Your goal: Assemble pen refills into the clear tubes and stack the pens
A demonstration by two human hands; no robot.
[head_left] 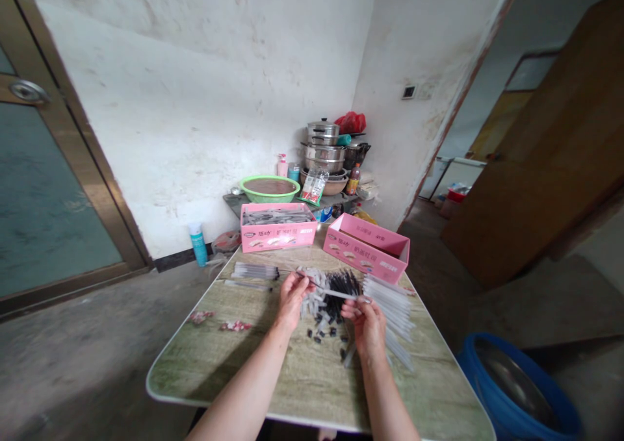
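A slim translucent tube [336,293] spans the gap between my two hands above the table. My left hand [294,293] pinches near its left end, where a thin dark piece shows at the fingertips. My right hand [366,321] has its fingers closed on the other end. Below lie a pile of short whitish translucent pieces [312,303] and a bunch of thin black sticks [340,301]. Small black caps [318,340] are scattered nearer to me. Long clear tubes [392,308] fan out beside my right hand. A row of dark-tipped tubes [255,271] lies left of my left hand.
At the table's [214,356] far side stand a pink box [279,238] filled with tubes and another pink box [365,249]. Behind them a shelf bears a green basin [270,197] and stacked pots [324,147]. A blue tub [524,382] stands on the floor at right.
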